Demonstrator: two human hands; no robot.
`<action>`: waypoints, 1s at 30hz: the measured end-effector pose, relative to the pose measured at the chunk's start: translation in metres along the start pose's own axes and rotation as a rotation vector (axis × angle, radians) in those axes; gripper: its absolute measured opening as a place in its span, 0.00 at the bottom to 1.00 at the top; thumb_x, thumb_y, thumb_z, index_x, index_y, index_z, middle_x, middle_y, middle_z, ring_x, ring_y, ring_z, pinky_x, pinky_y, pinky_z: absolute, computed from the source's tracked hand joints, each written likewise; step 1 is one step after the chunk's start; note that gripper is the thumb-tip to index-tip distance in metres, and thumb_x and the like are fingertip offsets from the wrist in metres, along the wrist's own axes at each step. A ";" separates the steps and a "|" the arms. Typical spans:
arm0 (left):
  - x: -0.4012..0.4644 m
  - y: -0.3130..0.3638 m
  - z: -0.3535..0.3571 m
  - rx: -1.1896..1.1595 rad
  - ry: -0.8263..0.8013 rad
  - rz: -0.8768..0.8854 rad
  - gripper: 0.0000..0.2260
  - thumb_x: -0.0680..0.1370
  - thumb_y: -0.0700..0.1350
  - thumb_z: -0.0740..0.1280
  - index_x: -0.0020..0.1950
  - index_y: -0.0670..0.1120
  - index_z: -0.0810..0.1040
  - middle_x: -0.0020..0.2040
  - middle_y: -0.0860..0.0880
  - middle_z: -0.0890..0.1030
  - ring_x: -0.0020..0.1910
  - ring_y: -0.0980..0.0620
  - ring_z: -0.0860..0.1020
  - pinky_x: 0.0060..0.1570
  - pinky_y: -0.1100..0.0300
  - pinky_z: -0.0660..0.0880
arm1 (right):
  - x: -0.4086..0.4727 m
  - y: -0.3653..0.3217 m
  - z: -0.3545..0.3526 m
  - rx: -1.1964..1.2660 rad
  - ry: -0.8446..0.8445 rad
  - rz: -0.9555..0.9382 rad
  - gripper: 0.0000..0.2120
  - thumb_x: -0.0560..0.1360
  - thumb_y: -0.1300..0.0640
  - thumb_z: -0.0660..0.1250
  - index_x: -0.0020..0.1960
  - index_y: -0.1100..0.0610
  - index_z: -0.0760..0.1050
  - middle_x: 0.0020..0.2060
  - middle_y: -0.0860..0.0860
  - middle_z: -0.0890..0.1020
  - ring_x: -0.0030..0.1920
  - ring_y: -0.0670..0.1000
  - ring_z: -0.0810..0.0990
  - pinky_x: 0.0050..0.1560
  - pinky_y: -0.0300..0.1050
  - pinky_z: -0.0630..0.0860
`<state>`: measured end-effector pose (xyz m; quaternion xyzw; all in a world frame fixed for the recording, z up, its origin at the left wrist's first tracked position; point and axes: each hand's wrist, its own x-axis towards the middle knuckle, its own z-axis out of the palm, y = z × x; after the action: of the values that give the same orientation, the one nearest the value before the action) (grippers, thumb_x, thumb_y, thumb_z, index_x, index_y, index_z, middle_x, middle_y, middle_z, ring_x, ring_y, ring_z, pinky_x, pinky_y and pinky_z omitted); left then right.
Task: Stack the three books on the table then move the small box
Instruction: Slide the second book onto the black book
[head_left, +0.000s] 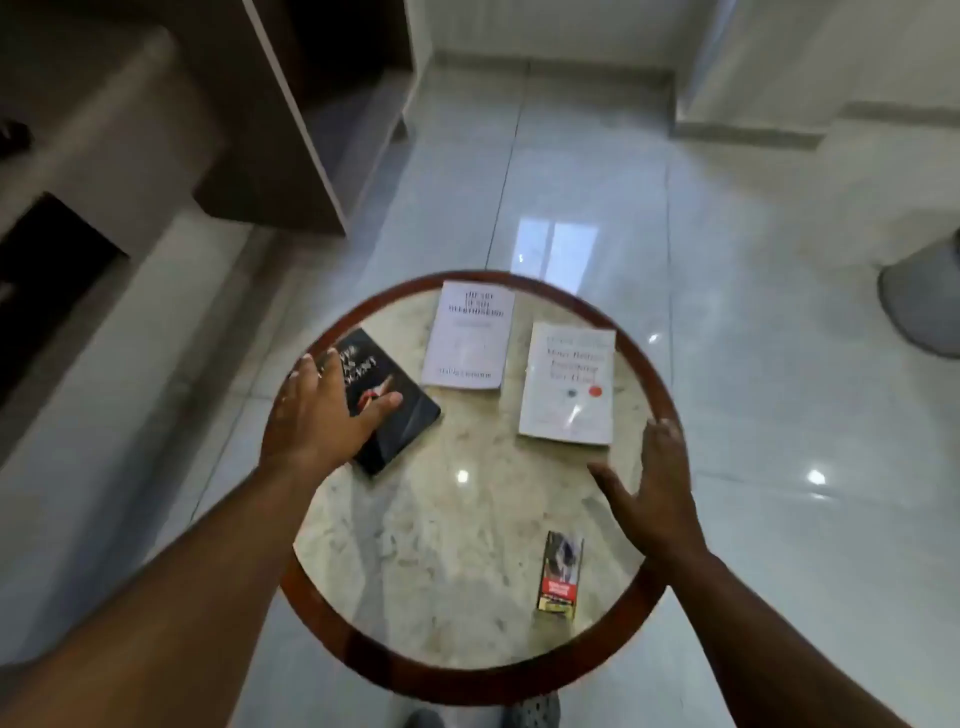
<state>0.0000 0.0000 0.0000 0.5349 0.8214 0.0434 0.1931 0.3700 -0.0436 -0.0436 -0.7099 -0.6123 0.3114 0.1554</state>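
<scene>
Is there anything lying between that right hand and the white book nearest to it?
Nothing visible. The right hand hovers open just short of the near edge of the white book, with only bare marble table between them. The small box stands nearer the person, out of the way.

Home living room: glossy tiled floor (597, 171), round marble-top side table (457, 525), wood cabinet (291, 119).

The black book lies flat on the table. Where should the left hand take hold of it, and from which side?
Probably by its long left edge, coming from the table's rim side. The black book lies flat and tilted on the round table, that edge nearly at the rim, so fingers could curl under there with the thumb pressing on the cover. The left hand already rests over that part.
</scene>
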 end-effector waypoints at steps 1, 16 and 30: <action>0.003 -0.003 0.019 -0.011 -0.028 -0.024 0.51 0.66 0.77 0.56 0.79 0.46 0.51 0.80 0.38 0.53 0.77 0.38 0.54 0.72 0.40 0.58 | 0.001 0.013 0.015 -0.014 -0.011 0.018 0.48 0.72 0.27 0.59 0.81 0.52 0.49 0.82 0.52 0.53 0.81 0.51 0.49 0.79 0.59 0.54; 0.045 0.000 0.121 -0.015 0.012 -0.204 0.56 0.59 0.81 0.60 0.79 0.57 0.44 0.81 0.45 0.40 0.77 0.40 0.36 0.70 0.30 0.44 | 0.005 0.077 0.085 -0.486 0.164 -0.068 0.45 0.75 0.30 0.52 0.79 0.63 0.55 0.80 0.63 0.53 0.80 0.61 0.50 0.78 0.60 0.48; 0.030 -0.052 0.098 0.263 -0.119 0.220 0.56 0.60 0.83 0.53 0.79 0.57 0.38 0.80 0.47 0.36 0.77 0.44 0.32 0.72 0.42 0.33 | 0.001 0.073 0.081 -0.453 0.130 -0.056 0.49 0.73 0.27 0.48 0.80 0.62 0.52 0.81 0.61 0.50 0.81 0.59 0.47 0.79 0.61 0.48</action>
<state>-0.0193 -0.0085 -0.1126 0.6440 0.7436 -0.0752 0.1636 0.3750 -0.0700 -0.1491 -0.7280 -0.6746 0.1154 0.0398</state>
